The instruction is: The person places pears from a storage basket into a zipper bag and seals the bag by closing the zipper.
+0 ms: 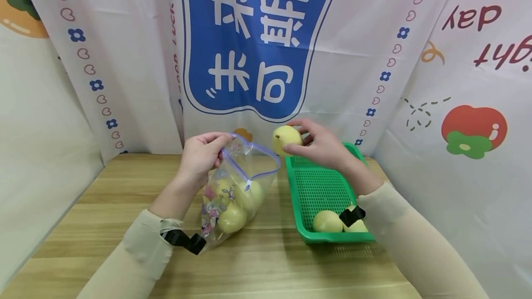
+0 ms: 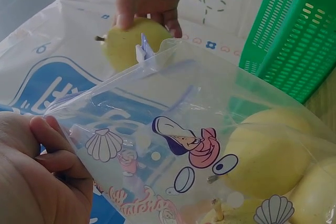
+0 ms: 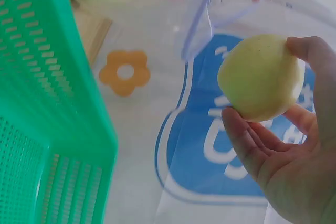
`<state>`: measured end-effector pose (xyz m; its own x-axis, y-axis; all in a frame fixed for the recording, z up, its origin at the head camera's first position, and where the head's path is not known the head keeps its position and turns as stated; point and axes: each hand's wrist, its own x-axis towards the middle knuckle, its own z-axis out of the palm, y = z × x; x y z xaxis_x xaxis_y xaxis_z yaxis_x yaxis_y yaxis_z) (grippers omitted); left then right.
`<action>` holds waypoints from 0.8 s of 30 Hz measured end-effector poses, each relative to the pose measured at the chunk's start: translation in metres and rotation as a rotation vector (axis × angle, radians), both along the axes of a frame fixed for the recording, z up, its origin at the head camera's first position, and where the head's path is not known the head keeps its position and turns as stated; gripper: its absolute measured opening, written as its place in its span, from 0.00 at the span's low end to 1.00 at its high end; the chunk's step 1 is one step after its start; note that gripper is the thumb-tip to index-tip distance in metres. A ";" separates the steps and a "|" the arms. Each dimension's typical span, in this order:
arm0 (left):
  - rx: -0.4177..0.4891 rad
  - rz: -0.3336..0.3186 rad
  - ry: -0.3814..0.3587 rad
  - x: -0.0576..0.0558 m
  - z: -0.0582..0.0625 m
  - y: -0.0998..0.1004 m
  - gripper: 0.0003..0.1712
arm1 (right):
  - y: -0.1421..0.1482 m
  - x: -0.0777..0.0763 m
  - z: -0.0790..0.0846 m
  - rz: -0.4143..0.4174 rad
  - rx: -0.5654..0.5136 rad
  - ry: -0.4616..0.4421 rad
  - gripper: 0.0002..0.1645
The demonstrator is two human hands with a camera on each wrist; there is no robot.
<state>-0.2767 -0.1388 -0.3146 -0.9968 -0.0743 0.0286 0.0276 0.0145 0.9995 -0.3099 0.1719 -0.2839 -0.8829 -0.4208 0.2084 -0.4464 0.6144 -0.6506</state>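
My left hand [image 1: 204, 155] pinches the rim of a clear zip bag [image 1: 262, 165], which has a purple zip strip, a white slider and printed cartoon figures. The bag's mouth gapes toward the right, and several yellow pears [image 1: 232, 218] sit in its lower part. In my right hand [image 1: 322, 144] is another yellow pear [image 1: 287, 138], gripped between thumb and fingers just above the bag's mouth at its right side. The right wrist view shows this pear [image 3: 262, 77] at my fingertips. From the left wrist view, its stem [image 2: 100, 39] points away from the holding hand.
A green plastic basket [image 1: 296, 197] stands right of the bag on the wooden table [image 1: 124, 220], under my right forearm. Two pears [image 1: 327, 221] lie at its near end. White printed cloth [image 1: 141, 68] hangs behind the table and along both sides.
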 end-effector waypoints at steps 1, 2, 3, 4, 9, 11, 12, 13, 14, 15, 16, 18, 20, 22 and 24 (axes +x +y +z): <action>-0.001 0.000 -0.001 0.000 0.000 0.000 0.18 | -0.005 0.002 0.000 0.019 -0.005 0.001 0.34; -0.002 0.000 -0.001 0.000 0.000 0.000 0.18 | -0.009 0.004 -0.001 0.037 -0.007 0.005 0.34; -0.002 -0.001 -0.001 0.000 0.000 0.000 0.19 | -0.014 0.006 -0.001 0.057 -0.010 0.007 0.34; -0.003 -0.002 -0.002 0.000 0.000 0.001 0.20 | -0.018 0.007 -0.002 0.077 -0.012 0.010 0.34; -0.001 -0.012 0.004 -0.001 0.001 0.003 0.20 | -0.038 0.009 -0.008 0.165 -0.017 0.027 0.36; -0.001 -0.014 0.008 -0.002 0.001 0.004 0.18 | -0.045 0.008 -0.011 0.191 -0.011 0.029 0.36; -0.001 -0.014 0.011 -0.002 0.002 0.005 0.17 | -0.048 0.008 -0.012 0.199 -0.005 0.030 0.36; 0.000 -0.013 0.015 -0.002 0.002 0.006 0.17 | -0.052 0.008 -0.014 0.201 0.007 0.031 0.37; 0.002 -0.012 0.020 -0.002 0.002 0.006 0.17 | -0.055 0.008 -0.015 0.203 0.018 0.032 0.37; 0.001 -0.009 0.028 -0.002 0.002 0.007 0.17 | -0.058 0.008 -0.017 0.201 0.034 0.032 0.37; 0.000 -0.003 0.036 -0.002 0.002 0.007 0.17 | -0.061 0.008 -0.018 0.198 0.051 0.030 0.37; 0.005 0.011 0.054 -0.002 0.003 0.007 0.17 | -0.068 0.010 -0.021 0.189 0.072 0.013 0.38; 0.010 0.030 0.070 -0.001 0.003 0.007 0.18 | -0.075 0.011 -0.024 0.187 0.053 -0.025 0.40; 0.020 0.049 0.076 -0.001 0.003 0.007 0.19 | -0.082 0.012 -0.026 0.171 0.005 -0.066 0.41; 0.026 0.062 0.072 -0.001 0.004 0.006 0.19 | -0.085 0.012 -0.027 0.150 -0.090 -0.112 0.40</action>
